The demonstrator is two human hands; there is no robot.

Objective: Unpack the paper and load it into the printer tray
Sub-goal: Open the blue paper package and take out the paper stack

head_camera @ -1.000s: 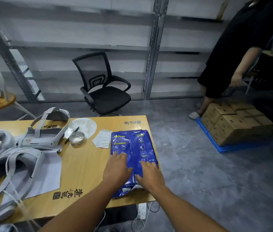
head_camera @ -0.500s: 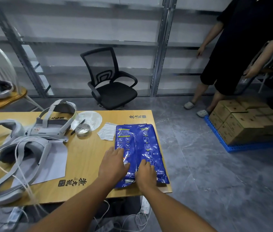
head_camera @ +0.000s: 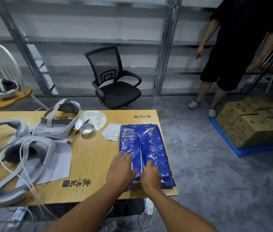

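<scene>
With the blue paper ream lying sealed at the right end of the table, the left hand and right hand press flat, fingers spread, on its near end; unwrapping is apparently beginning and next requires parting the central seam.
</scene>
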